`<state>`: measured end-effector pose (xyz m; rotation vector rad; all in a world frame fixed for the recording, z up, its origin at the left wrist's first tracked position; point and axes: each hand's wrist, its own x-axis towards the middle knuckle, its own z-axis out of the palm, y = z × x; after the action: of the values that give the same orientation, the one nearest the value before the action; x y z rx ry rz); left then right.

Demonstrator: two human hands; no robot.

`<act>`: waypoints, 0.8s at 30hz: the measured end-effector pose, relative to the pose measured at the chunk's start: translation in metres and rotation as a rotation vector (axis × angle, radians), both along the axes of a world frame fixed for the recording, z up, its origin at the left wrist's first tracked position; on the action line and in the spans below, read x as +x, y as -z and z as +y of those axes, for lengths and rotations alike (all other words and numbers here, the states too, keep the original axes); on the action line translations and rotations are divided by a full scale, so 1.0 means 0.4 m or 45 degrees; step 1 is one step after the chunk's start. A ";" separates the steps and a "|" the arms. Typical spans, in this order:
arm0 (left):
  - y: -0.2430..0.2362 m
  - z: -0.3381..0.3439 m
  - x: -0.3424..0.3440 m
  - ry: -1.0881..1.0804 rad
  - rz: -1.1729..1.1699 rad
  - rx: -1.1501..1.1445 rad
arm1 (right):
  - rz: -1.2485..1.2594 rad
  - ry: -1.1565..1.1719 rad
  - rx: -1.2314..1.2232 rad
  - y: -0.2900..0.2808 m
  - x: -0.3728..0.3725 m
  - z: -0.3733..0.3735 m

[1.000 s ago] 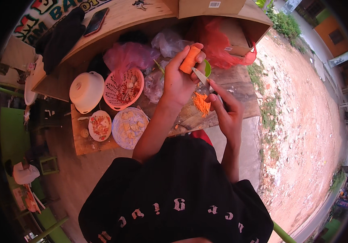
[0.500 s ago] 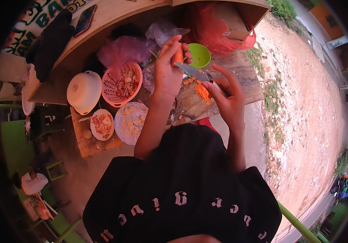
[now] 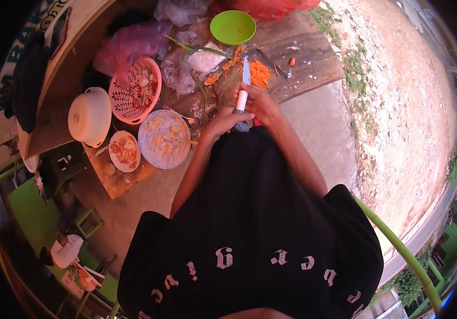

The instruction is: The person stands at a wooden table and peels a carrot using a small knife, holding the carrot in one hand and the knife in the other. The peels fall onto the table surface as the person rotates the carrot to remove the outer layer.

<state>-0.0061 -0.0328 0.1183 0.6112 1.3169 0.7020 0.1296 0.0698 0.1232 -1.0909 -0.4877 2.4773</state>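
Being held near the table's point(image 3: 307, 66) near edge, knife point(image 3: 246, 74) is pointed far, beside carrot shreds point(image 3: 260, 75). White handle point(image 3: 242, 100) is pinched by right hand's point(image 3: 263, 105) grip close to the blade. Left hand point(image 3: 221, 121) is placed at the near end; whether its grip is closed cannot be told. Green bowl point(image 3: 233, 27) is set farther off.

- Surface point(image 3: 319, 63): brown wood, littered with small bits.
- Left end: cream tub point(image 3: 86, 118); just beside it, pink basket point(image 3: 122, 102), upright.
- Near edge, left: 1 plate point(image 3: 113, 151) and, just right of it, 1 whitish bowl point(image 3: 147, 151).
- Middle: clear bag point(image 3: 179, 77), green stalk point(image 3: 204, 49).
- Far side: green bowl point(image 3: 224, 26), upright.
- Right: carrot shreds point(image 3: 259, 73), heaped; apart from them, 1 carrot piece point(image 3: 292, 61).
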 end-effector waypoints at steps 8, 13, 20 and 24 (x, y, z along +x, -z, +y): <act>-0.109 -0.080 -0.144 0.294 0.055 -0.215 | -0.028 0.057 0.109 0.080 -0.047 0.046; -0.136 -0.142 -0.169 0.217 0.142 -0.201 | -0.994 -0.723 0.811 0.189 0.008 0.167; -0.107 -0.140 -0.135 -0.119 0.057 -0.133 | -1.561 -0.885 1.599 0.086 0.013 0.105; -0.105 -0.100 -0.120 -0.113 0.088 -0.117 | -1.624 -0.755 1.864 0.096 0.011 0.087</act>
<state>-0.0540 -0.0729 0.1604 0.5089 1.4390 0.6932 0.1342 0.1044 0.0848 -1.5878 -2.5705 0.6179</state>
